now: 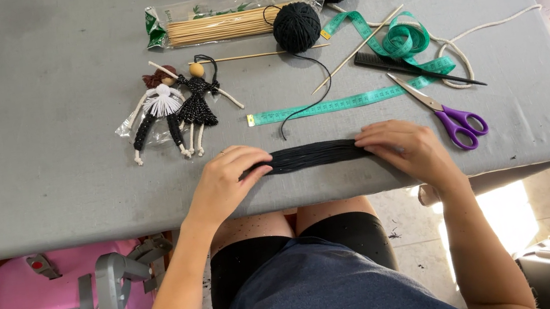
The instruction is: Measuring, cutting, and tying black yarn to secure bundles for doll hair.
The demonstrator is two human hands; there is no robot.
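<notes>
Both hands, left hand (pixel 226 178) and right hand (pixel 402 147), pin black yarn bundle (pixel 312 155) near table edge (pixel 82 236).

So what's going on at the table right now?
A person seated at a grey table presses both hands on a flat bundle of black yarn, left hand on one end, right hand on the other. Beyond it lie a green tape measure, two yarn dolls, purple-handled scissors and a black yarn ball.

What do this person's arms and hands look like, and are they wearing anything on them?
Both arms are bare, with no sleeves, gloves or watch in view. The left hand has a thin ring on one finger; the right hand shows no jewellery. Nails look short and unpainted.
</notes>
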